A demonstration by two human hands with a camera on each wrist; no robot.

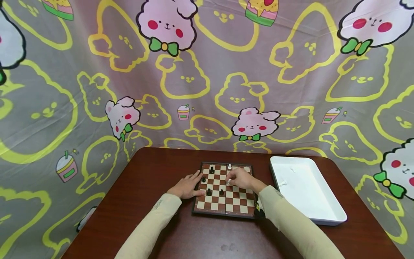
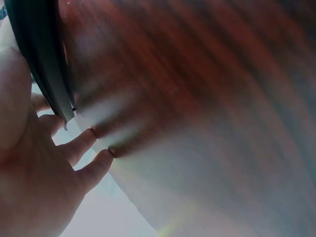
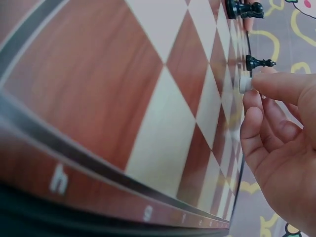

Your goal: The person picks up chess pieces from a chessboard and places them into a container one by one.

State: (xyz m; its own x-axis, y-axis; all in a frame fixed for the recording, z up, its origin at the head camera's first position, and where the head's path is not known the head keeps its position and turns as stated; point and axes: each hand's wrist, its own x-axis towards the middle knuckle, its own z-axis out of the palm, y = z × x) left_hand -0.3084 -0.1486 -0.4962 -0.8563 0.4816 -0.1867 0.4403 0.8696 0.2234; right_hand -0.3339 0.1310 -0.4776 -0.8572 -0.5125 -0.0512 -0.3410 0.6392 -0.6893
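Observation:
A brown and cream chessboard (image 1: 237,208) lies on the table. My right hand (image 1: 240,178) pinches a white chess piece (image 3: 245,84) by its upper part, over the middle of the board; the fingers hide most of it. My left hand (image 1: 187,186) lies at the board's left edge with fingers spread, its thumb over the board's surface. In the left wrist view, the fingers (image 2: 96,170) of that hand reach along the dark board side (image 2: 42,54). Several black chess pieces (image 1: 211,169) stand on the left half. Another white chess piece (image 1: 229,167) stands near the far edge.
To the right of the board is a white tray (image 1: 310,194), with white pieces (image 1: 283,183) lying in it. The dark wooden table (image 1: 155,162) meets a patterned cloth (image 1: 207,108) hanging behind and at both sides.

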